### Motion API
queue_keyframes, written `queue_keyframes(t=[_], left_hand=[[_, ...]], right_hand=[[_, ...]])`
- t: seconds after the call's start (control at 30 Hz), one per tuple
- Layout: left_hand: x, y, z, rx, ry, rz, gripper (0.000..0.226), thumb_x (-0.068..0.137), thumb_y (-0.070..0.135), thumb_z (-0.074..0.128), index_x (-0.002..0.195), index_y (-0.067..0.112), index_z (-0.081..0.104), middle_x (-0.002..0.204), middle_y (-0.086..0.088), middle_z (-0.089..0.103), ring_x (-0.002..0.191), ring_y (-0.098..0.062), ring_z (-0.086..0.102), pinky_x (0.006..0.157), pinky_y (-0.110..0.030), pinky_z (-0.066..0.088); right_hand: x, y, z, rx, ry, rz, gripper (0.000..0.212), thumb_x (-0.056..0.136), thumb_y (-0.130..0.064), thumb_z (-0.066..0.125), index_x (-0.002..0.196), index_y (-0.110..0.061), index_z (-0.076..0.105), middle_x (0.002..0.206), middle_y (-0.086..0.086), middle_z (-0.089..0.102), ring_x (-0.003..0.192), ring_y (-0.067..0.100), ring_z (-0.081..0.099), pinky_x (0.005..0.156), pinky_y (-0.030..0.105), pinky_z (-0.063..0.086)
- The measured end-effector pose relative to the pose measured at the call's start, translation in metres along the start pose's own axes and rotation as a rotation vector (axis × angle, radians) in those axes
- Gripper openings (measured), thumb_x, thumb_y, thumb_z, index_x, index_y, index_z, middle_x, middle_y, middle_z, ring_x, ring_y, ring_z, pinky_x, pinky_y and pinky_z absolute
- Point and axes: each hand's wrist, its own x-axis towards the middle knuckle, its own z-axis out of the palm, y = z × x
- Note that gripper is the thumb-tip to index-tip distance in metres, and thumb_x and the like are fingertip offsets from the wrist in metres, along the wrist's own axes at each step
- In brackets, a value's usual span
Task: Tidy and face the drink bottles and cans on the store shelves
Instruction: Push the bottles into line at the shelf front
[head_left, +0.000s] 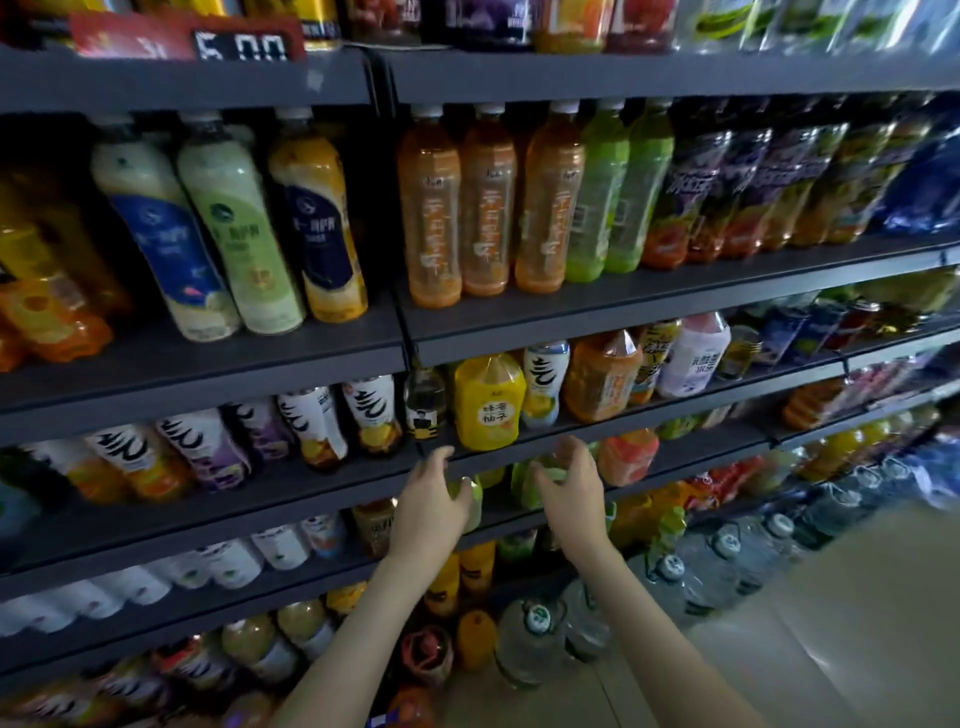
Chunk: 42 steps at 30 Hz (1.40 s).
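**A:** In the head view, where are the hands?

**B:** Both are raised to the shelf below the yellow bottle (489, 402). The left hand (431, 499) is at seven o'clock from it and the right hand (569, 488) at five o'clock.

**A:** Are they holding anything?

**B:** The right hand's fingers and thumb curl round the top of a pale green bottle (523, 491), which is at that hand's nine o'clock. The left hand lies against a lime bottle (470, 499) at its three o'clock. Its palm hides the contact, so I cannot tell whether it grips or only touches.

**A:** So those two are being faced?

**B:** I judge so. They stand side by side between the hands, just behind the shelf lip (701, 454). An orange bottle (628, 457) stands at three o'clock from the right hand.

**A:** What could go wrong?

**B:** A bottle turned by its top could tip forward over the lip. Water jugs (524, 644) and more bottles stand at six o'clock below, so a falling bottle would hit them. The shelf above sits close over the caps, and a lift rather than a twist could knock a cap against it. The yellow bottle stands at the front edge, just above the knuckles, and a rising hand might nudge it off. The labels down there are blurred, so I cannot judge which way they face.
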Motion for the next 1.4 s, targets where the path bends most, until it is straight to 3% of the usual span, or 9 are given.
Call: queue_keyframes(t=[0.13,0.23,0.27,0.37,0.57,0.67,1.0,1.13,1.4], left_hand=[[0.027,-0.003,0.022,0.021,0.013,0.006,0.041,0.097,0.031,0.051,0.136,0.023,0.041,0.134,-0.001,0.047,0.114,-0.020,0.053,0.080,-0.027,0.046],[0.054,-0.006,0.045,0.012,-0.024,-0.032,0.041,0.097,0.029,0.051,0.137,0.020,0.042,0.135,-0.002,0.046,0.114,-0.020,0.053,0.082,-0.029,0.048],[0.063,-0.008,0.052,0.021,-0.030,-0.035,0.042,0.097,0.029,0.051,0.137,0.019,0.042,0.135,-0.003,0.047,0.112,-0.019,0.055,0.082,-0.029,0.050],[0.083,-0.009,0.068,0.043,-0.030,-0.071,0.041,0.097,0.028,0.051,0.136,0.018,0.043,0.132,-0.003,0.049,0.108,-0.019,0.058,0.077,-0.030,0.051],[0.094,-0.013,0.079,0.098,-0.045,-0.090,0.029,0.097,0.028,0.051,0.125,0.019,0.050,0.122,-0.002,0.053,0.107,-0.021,0.058,0.076,-0.035,0.051],[0.084,-0.014,0.077,0.077,-0.032,-0.086,0.031,0.096,0.028,0.052,0.126,0.018,0.051,0.123,-0.003,0.055,0.106,-0.021,0.059,0.079,-0.037,0.052],[-0.015,-0.016,0.048,0.086,-0.006,-0.139,0.040,0.095,0.030,0.053,0.131,0.014,0.047,0.125,-0.005,0.056,0.111,-0.023,0.056,0.086,-0.033,0.049],[-0.050,-0.024,0.024,0.047,0.073,-0.158,0.038,0.093,0.025,0.055,0.129,0.015,0.049,0.121,-0.004,0.058,0.109,-0.024,0.057,0.083,-0.031,0.046],[-0.090,-0.088,-0.058,0.040,0.236,-0.303,0.038,0.093,0.022,0.054,0.130,0.016,0.048,0.123,-0.006,0.058,0.106,-0.025,0.059,0.081,-0.033,0.047]], right_hand=[[0.055,0.015,0.000,0.085,-0.025,0.049,0.058,0.093,-0.020,0.062,0.143,-0.011,0.034,0.138,0.004,0.046,0.127,0.019,0.045,0.094,0.028,0.043],[0.101,0.020,0.007,0.119,-0.041,0.027,0.051,0.089,-0.017,0.067,0.133,-0.012,0.041,0.122,-0.001,0.055,0.107,0.013,0.054,0.074,0.015,0.047],[0.116,0.020,0.011,0.117,-0.041,0.020,0.049,0.087,-0.016,0.069,0.129,-0.012,0.044,0.119,0.000,0.057,0.104,0.015,0.056,0.072,0.017,0.048],[0.153,0.028,0.026,0.107,-0.010,0.042,0.055,0.077,-0.012,0.074,0.122,-0.008,0.042,0.116,0.007,0.054,0.108,0.025,0.055,0.081,0.039,0.051],[0.174,0.032,0.036,0.115,0.031,0.083,0.050,0.076,-0.017,0.073,0.114,-0.009,0.043,0.108,0.006,0.058,0.100,0.024,0.058,0.076,0.038,0.052],[0.154,0.036,0.027,0.149,0.056,0.055,0.047,0.078,-0.019,0.075,0.112,-0.017,0.042,0.102,-0.001,0.056,0.092,0.017,0.057,0.075,0.035,0.052],[0.026,0.036,-0.011,0.225,0.030,0.017,0.049,0.077,-0.021,0.079,0.110,-0.025,0.043,0.102,-0.005,0.058,0.093,0.014,0.056,0.076,0.030,0.047],[-0.017,0.012,0.007,0.220,-0.054,-0.067,0.046,0.076,-0.020,0.080,0.107,-0.022,0.046,0.089,-0.017,0.056,0.084,0.006,0.056,0.071,0.024,0.046],[-0.078,-0.044,0.085,0.242,-0.280,-0.210,0.050,0.073,-0.017,0.082,0.109,-0.024,0.047,0.097,-0.006,0.064,0.090,0.010,0.061,0.075,0.027,0.051]])
